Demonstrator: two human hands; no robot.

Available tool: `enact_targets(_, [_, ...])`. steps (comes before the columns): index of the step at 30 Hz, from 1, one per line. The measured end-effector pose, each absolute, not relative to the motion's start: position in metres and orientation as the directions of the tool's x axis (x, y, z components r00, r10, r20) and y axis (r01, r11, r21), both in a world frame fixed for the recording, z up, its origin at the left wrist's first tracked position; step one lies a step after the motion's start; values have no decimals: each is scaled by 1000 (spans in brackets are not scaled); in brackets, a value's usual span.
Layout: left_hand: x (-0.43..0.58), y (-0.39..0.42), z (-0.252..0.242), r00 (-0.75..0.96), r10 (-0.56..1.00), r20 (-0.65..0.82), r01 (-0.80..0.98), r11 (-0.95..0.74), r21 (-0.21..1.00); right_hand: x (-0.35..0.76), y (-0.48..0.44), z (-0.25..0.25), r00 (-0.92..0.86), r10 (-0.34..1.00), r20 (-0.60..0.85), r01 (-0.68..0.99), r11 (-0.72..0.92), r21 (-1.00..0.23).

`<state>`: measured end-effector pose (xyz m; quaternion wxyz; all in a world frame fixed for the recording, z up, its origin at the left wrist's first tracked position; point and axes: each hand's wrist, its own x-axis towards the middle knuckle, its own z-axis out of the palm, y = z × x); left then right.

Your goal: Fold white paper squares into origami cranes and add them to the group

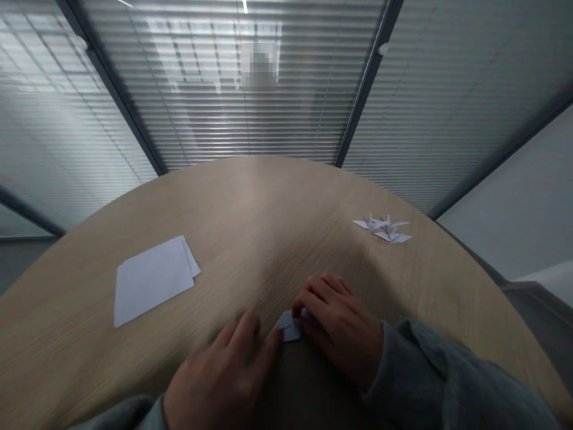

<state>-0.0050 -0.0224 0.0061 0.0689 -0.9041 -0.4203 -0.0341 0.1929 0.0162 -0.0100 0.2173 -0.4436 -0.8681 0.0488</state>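
- Left hand (pixel 219 376): fingers curved, the index fingertip (pixel 279 329) set on the left corner of a small folded white paper (pixel 289 327). Whether the thumb pinches from beneath is hidden, so I can't tell if this is a true grip.
- Right hand (pixel 338 328): curled over the paper's right side, its fingertips (pixel 299 310) on the upper edge. It looks to be pressing down rather than lifting, though closure can't be confirmed.
- The paper lies flat on the tabletop between both hands, touching each.
- Working at this size, steady fingertips on both sides seem the best way to stop the layers sliding, with any crease pressed firmly against the wood.
- The round pale-wood table (pixel 250 203) holds a stack of white paper sheets (pixel 152 280), well left of the left hand.
- White origami cranes (pixel 382 228) sit in a tight cluster, well beyond the right hand.
- A grey sleeve (pixel 447 376) covers the right forearm; slatted blinds (pixel 201 101) fill the background.
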Motion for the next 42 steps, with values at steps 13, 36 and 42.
enact_targets(13, [-8,-13,-12,541,797,270,810,-580,88,195,15,-2,-600,704,379,663,703,-257])
enact_targets(36, [0,-7,-1,526,830,188,786,-558,265,196,14,1,-580,735,351,626,678,-386])
enact_targets(42, [6,-5,7,410,906,-107,875,-357,327,194,11,5,-453,868,201,709,488,-509])
